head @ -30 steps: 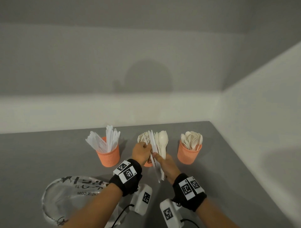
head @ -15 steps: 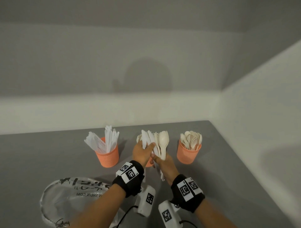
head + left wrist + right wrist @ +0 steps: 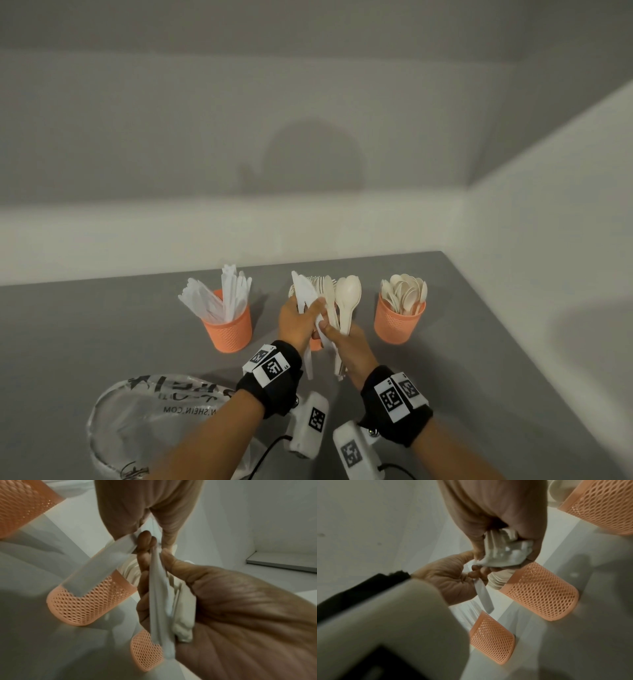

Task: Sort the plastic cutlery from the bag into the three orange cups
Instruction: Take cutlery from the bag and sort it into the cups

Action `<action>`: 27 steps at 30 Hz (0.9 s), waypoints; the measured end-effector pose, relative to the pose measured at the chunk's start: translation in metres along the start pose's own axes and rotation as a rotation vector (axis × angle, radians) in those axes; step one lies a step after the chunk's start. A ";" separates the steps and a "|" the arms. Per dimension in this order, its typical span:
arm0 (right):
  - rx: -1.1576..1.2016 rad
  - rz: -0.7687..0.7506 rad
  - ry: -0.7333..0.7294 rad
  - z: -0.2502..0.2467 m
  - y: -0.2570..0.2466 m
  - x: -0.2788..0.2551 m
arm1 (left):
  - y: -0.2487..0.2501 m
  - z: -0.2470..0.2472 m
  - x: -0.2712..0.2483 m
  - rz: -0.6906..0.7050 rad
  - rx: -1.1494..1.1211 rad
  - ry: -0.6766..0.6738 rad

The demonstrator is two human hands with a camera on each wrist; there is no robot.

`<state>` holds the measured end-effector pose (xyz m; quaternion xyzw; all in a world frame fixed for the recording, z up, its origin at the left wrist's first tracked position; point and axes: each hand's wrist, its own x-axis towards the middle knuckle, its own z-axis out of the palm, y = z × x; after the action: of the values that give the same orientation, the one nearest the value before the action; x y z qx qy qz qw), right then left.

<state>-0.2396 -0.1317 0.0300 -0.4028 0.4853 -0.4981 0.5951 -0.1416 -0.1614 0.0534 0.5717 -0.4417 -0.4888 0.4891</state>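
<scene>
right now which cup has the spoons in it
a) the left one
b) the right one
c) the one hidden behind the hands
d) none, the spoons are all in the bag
b: in the head view the right orange cup is filled with rounded cream spoon bowls, while the left orange cup holds flat white knives.

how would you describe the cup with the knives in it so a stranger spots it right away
On the grey table, three orange mesh cups stand in a row below the white wall. The knife cup is the leftmost one, nearest the clear plastic bag. Flat white blades fan out of it, whereas the rightmost cup holds rounded cream spoons.
</scene>
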 end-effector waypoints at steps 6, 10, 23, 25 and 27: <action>0.091 0.041 0.007 0.004 0.000 0.005 | -0.002 -0.004 0.007 -0.044 -0.015 0.008; 0.092 0.120 0.003 0.001 0.000 0.009 | -0.003 -0.009 0.013 -0.040 -0.030 0.020; -0.096 0.158 -0.045 0.013 -0.008 0.009 | 0.049 -0.098 0.050 0.142 -0.153 0.475; -0.091 0.162 -0.061 0.016 -0.012 0.009 | 0.060 -0.112 0.061 0.224 -0.162 0.540; -0.086 0.154 -0.089 0.019 -0.015 0.009 | 0.065 -0.122 0.070 0.281 -0.131 0.550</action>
<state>-0.2241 -0.1432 0.0468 -0.4110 0.5088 -0.4111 0.6350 -0.0133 -0.2234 0.1143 0.5833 -0.3349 -0.2709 0.6886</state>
